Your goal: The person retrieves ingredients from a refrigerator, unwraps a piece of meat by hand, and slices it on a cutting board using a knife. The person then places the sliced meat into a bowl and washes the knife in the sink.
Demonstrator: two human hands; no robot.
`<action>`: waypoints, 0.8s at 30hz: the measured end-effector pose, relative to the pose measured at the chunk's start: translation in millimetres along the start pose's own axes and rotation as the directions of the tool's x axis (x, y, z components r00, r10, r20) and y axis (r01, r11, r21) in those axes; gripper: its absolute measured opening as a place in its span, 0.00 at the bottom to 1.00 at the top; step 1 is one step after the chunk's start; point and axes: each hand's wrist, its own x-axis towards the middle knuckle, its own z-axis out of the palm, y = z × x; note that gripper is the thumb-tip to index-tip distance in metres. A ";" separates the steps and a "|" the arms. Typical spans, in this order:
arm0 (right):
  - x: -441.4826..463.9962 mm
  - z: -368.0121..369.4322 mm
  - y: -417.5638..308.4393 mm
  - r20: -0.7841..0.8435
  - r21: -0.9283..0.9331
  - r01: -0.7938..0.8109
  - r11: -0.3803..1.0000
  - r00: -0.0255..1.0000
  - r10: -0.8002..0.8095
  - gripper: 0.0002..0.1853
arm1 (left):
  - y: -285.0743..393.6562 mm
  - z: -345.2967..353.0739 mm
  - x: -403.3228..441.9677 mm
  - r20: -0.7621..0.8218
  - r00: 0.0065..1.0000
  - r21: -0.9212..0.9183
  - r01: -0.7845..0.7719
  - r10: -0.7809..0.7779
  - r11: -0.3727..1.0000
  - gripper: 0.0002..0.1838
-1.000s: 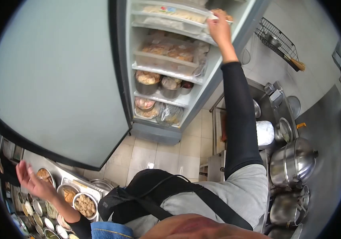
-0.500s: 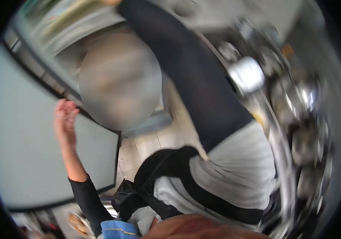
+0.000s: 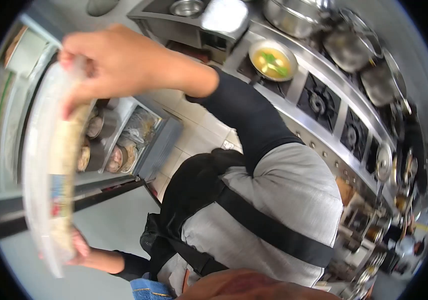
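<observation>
A long translucent plastic container (image 3: 41, 165) hangs tilted in front of the fridge, held at both ends. Pale food and a coloured label show through its side. My right hand (image 3: 106, 65) grips the upper end, fingers bent over the rim. At the lower end, my left hand (image 3: 80, 247) is pressed against the container, partly hidden behind it. Behind it stands the open fridge (image 3: 161, 145), with metal pots (image 3: 101, 122) and bagged food (image 3: 138, 127) on its shelves.
The fridge door (image 3: 119, 215) stands open at the lower left. A stove (image 3: 319, 97) runs along the right, bearing a pan with yellow liquid (image 3: 272, 61) and large steel pots (image 3: 296, 17). Another person (image 3: 409, 245) is far off at the right edge.
The container has come off the fridge's upper shelf and is now between both hands. My left hand has moved from free space to its lower end. The view has turned toward the stove.
</observation>
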 end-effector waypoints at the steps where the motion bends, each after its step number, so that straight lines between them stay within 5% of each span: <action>1: -26.9 -3.8 8.4 0.001 0.003 -0.004 1.000 1.000 0.004 0.32 | -10.4 -12.8 -2.1 0.256 0.909 -0.202 0.384 -0.330 0.901 0.45; 3: -82.9 -9.0 29.0 -0.027 0.019 -0.054 0.998 0.998 0.055 0.29 | -48.4 -19.5 -2.5 0.166 0.798 -0.149 0.601 -0.579 0.785 0.42; 5: -135.2 -25.0 29.2 0.020 -0.213 -0.290 0.933 0.953 0.301 0.28 | -104.7 -53.9 9.6 -0.214 0.785 0.055 0.603 -0.581 0.796 0.35; 7: -188.6 -27.6 37.3 -0.079 -0.171 -0.562 0.809 0.826 0.558 0.28 | -165.7 -69.7 23.3 -0.356 0.694 0.115 0.698 -0.626 0.707 0.29; 9: -234.7 -28.6 52.5 -0.228 -0.071 -0.614 0.786 0.777 0.586 0.27 | -226.1 -62.8 42.7 -0.257 0.610 0.029 0.781 -0.750 0.624 0.27; 11: -262.8 -37.5 70.0 -0.343 -0.011 -0.630 0.777 0.732 0.589 0.26 | -279.9 -81.1 62.9 -0.063 0.411 -0.041 0.910 -0.910 0.413 0.29; 14: -285.1 -54.3 91.4 -0.449 -0.090 -0.680 0.727 0.679 0.580 0.24 | -373.0 -40.1 97.2 -0.130 0.320 0.117 0.945 -0.938 0.306 0.29; 16: -284.7 -73.1 103.2 -0.484 -0.295 -0.740 0.604 0.661 0.574 0.23 | -429.6 -29.2 129.1 -0.097 0.325 0.147 0.940 -0.941 0.309 0.29; 18: -302.9 -83.1 153.3 -0.567 0.049 -0.611 0.790 0.634 0.525 0.20 | -481.9 0.5 173.9 -0.021 0.380 0.225 0.903 -0.925 0.366 0.30; 20: -297.7 -107.1 192.5 -0.636 0.369 -0.606 0.705 0.388 0.667 0.15 | -542.7 14.5 220.8 0.039 0.443 0.299 0.850 -0.896 0.433 0.31; 22: -312.9 -145.8 257.6 -0.594 0.490 -0.703 0.515 0.163 0.788 0.14 | -584.2 35.8 257.9 0.083 0.464 0.359 0.812 -0.882 0.461 0.30; 24: -296.6 -177.8 307.5 -0.599 0.434 -0.722 0.539 0.216 0.771 0.21 | -624.6 63.5 294.3 0.129 0.481 0.391 0.779 -0.867 0.490 0.29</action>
